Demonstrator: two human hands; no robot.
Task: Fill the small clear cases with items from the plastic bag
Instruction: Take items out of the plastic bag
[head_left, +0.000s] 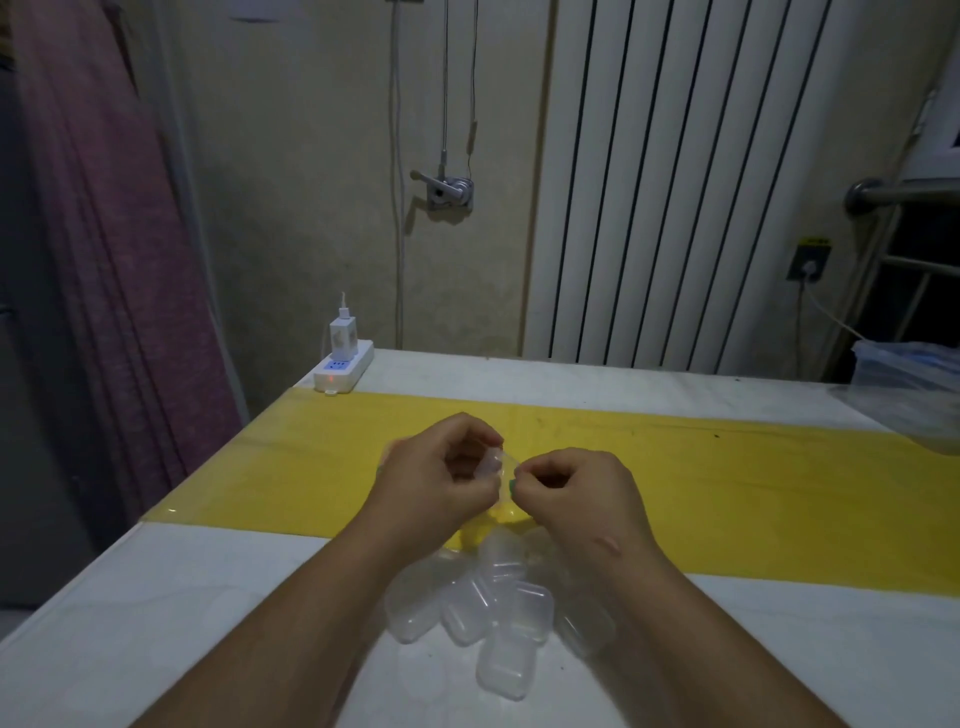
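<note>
My left hand (441, 467) holds a small clear case (493, 463) above the yellow strip of the table. My right hand (571, 486) is closed right beside it, fingertips pinching a small green item (512, 486) at the case's edge. Whether the case is open I cannot tell. Below my hands lies a pile of several small clear cases (498, 613) on the white tabletop, between my forearms. A yellowish lump (493, 522), possibly the plastic bag with items, sits just under my hands, partly hidden.
The white table (208, 597) carries a yellow strip (727, 493) across its middle. A white power strip with a charger (343, 364) stands at the far left corner. A clear plastic bin (909, 379) sits at the far right edge. A radiator and wall stand behind.
</note>
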